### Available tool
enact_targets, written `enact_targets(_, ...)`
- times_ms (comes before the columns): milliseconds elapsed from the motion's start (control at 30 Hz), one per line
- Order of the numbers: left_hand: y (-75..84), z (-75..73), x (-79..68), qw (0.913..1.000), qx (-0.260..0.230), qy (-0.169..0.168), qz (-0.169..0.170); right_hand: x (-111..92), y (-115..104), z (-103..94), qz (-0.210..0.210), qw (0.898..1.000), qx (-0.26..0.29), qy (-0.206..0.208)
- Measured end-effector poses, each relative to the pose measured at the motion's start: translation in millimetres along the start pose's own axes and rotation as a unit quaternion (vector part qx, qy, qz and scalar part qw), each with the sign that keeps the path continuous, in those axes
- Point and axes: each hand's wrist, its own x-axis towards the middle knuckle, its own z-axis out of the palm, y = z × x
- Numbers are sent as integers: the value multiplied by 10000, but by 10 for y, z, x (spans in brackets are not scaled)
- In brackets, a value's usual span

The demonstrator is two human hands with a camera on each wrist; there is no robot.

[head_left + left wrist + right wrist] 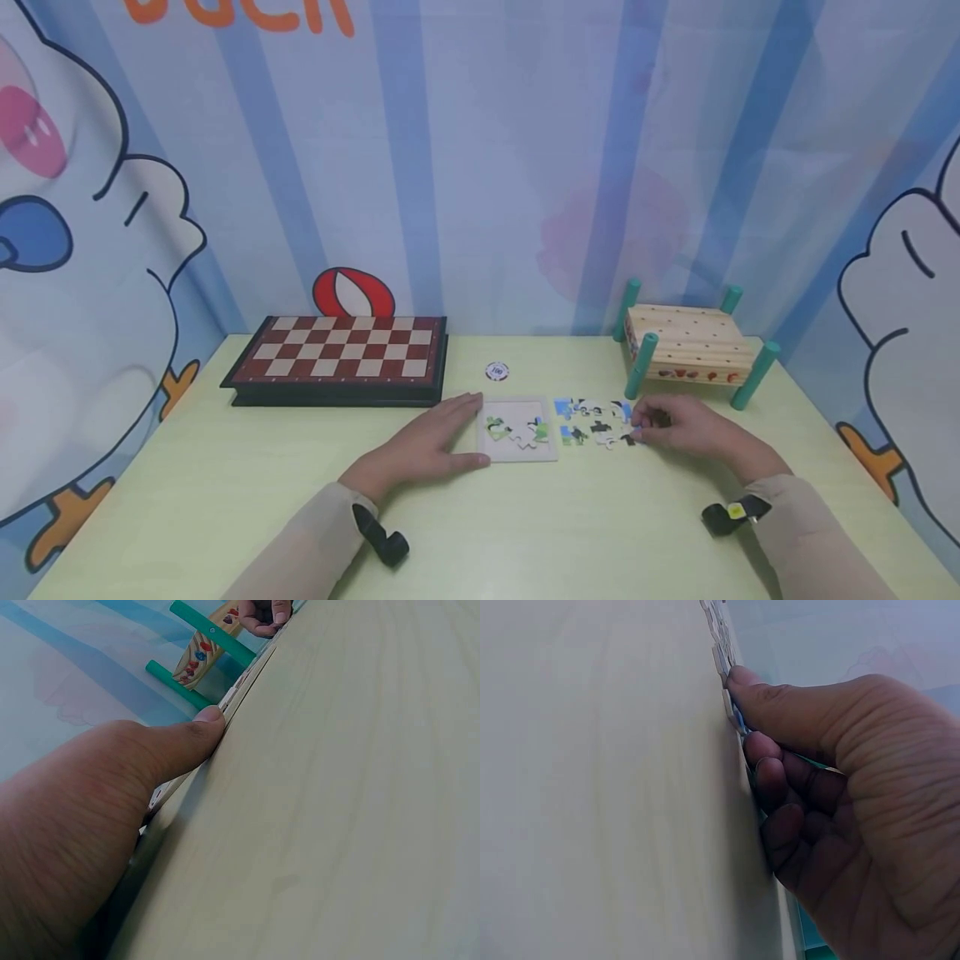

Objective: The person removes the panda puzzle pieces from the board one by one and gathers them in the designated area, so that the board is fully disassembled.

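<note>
1. A flat, square, whitish puzzle tray (525,457) is set on the pale yellow-green table (562,533), about midway between its left and right edges. A few green, white and black jigsaw pieces (537,431) are held inside its rim.
2. The tray's left side is touched by the left hand (423,446); its fingers are kept nearly straight, with the thumb spread wide from them at the tray's near left corner and the fingertips at the far left corner.
3. Just beside the tray's right edge, a cluster of loose blue, white, green and black jigsaw pieces (600,427) is laid out in rough rows on the table.
4. At the right end of this cluster, a thin, flat jigsaw piece (739,718) is pinched between the thumb and forefinger of the right hand (686,425); the other fingers are curled towards the palm.
5. Near the table's back left corner, a brown-and-white checkered board with a black case (345,348) is placed.
6. A round, dark-and-white token (497,371) is seen between the tray and the back edge.
7. Near the back right corner, a light wooden peg bench with green cylindrical legs (690,342) is stood.
</note>
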Motion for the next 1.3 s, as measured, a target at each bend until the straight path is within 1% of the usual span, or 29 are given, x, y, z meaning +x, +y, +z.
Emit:
enact_targets(300,1,-3,4,10000,-14,-10,5,3,6,-1,-75,10000,39,21)
enact_targets(600,-9,6,2,10000,-23,28,23,0,-9,-8,0,10000,14,33)
enact_targets(1000,23,-10,-5,10000,-58,-1,10,-22,-13,-5,-215,9996,25,176)
enact_targets(1133,13,-1,0,10000,-24,-21,-19,-16,16,-3,-214,9996,58,199)
enact_targets(1300,-3,4,4,10000,-7,17,27,5,29,-7,-282,9994,41,219)
